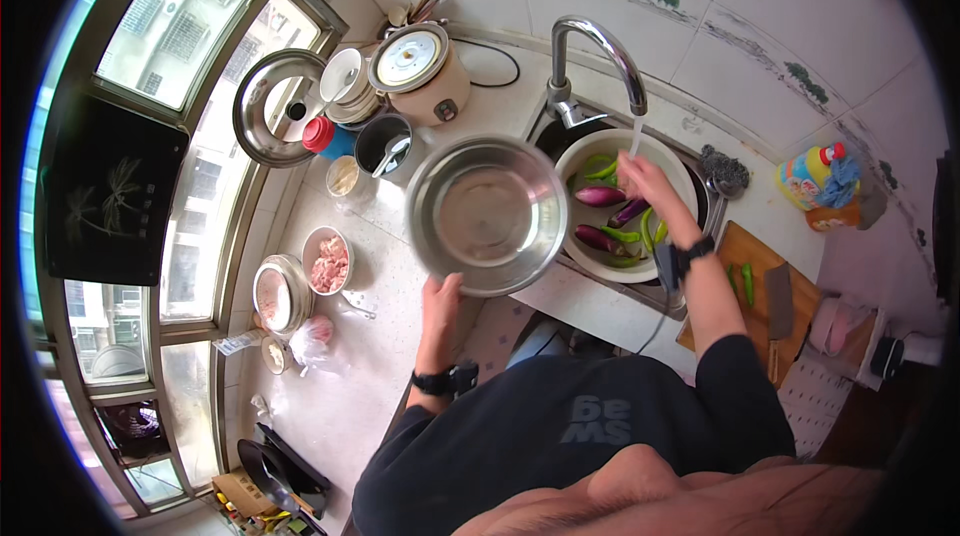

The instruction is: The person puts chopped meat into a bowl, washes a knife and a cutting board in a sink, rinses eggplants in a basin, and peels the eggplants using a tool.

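My left hand [442, 294] grips the lower rim of a stainless steel basin [489, 215], tilted over the counter beside the sink. Under the thin stream from the curved chrome faucet [600, 30], my right hand [637, 174] is above a large pale basin [694, 183] set in the sink; whether its fingers hold anything cannot be seen. That basin contains several purple eggplants [600, 196] and green peppers [621, 234]. To the right, a cleaver [780, 300] and green peppers [747, 283] lie on a wooden cutting board [806, 288].
Beyond the steel basin stand a rice cooker [431, 97], stacked bowls [346, 78] and a dark pot [367, 138]. A bowl of raw meat [330, 264] is on the left counter. Steel wool [725, 166] and a detergent bottle [806, 176] sit right of the sink.
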The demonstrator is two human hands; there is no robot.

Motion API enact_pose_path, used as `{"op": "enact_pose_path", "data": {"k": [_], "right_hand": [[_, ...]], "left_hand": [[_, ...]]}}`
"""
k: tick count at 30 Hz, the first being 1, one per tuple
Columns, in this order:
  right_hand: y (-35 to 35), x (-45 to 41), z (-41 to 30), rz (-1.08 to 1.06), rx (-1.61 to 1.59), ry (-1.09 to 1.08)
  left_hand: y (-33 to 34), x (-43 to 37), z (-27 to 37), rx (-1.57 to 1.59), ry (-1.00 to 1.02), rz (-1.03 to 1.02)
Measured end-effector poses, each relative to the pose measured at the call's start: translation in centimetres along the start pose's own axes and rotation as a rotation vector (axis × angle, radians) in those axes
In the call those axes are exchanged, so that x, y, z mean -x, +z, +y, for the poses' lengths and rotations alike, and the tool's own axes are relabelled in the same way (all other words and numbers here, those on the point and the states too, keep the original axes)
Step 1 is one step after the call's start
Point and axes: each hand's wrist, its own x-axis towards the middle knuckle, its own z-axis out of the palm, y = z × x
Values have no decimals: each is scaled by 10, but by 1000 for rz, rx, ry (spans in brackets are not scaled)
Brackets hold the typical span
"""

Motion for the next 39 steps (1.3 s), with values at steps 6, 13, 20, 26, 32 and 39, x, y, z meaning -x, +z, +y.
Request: {"op": "enact_pose_path", "data": {"k": [6, 13, 20, 26, 32, 39], "right_hand": [[-5, 137, -40, 45, -392, 393], [-35, 184, -18, 451, -292, 328], [-27, 173, 17, 387, -673, 383], [-24, 172, 6, 641, -384, 179], [-6, 177, 14, 583, -510, 270], [-16, 124, -22, 665, 961, -119]], "left_hand": [[128, -52, 19, -31, 84, -482], [203, -62, 40, -110, 8, -660], [168, -38, 74, 25, 140, -740], [156, -59, 43, -72, 172, -529], [194, -26, 57, -27, -100, -744], [226, -27, 25, 265, -57, -575]]}}
